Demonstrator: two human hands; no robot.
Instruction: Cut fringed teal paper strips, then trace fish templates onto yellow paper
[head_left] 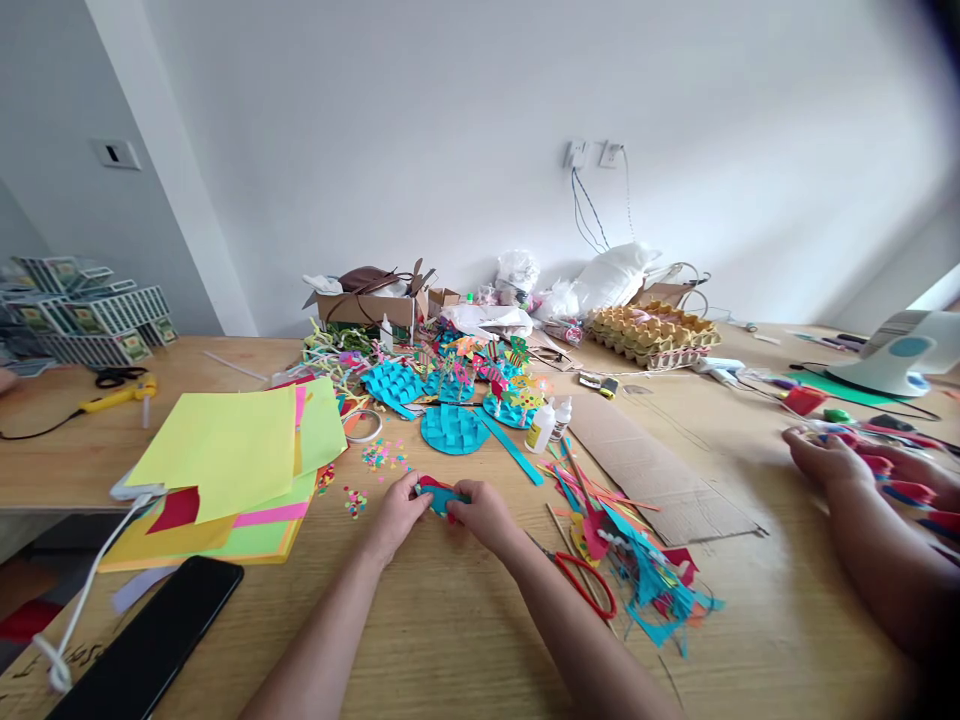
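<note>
A small blue paper piece with some red along its edge is held between my two hands over the table. My left hand pinches its left end, and my right hand grips the right end with the thumb on top. Beyond them lies a round blue woven paper disc. Loose confetti dots are scattered to the left of the hands. Red-handled scissors rest right of my right forearm, near a heap of blue and coloured paper scraps.
Coloured paper sheets and a black phone lie on the left. Glue bottles, a cardboard sheet and egg trays stand or lie to the right. At the far right, another person's hand handles something red and blue.
</note>
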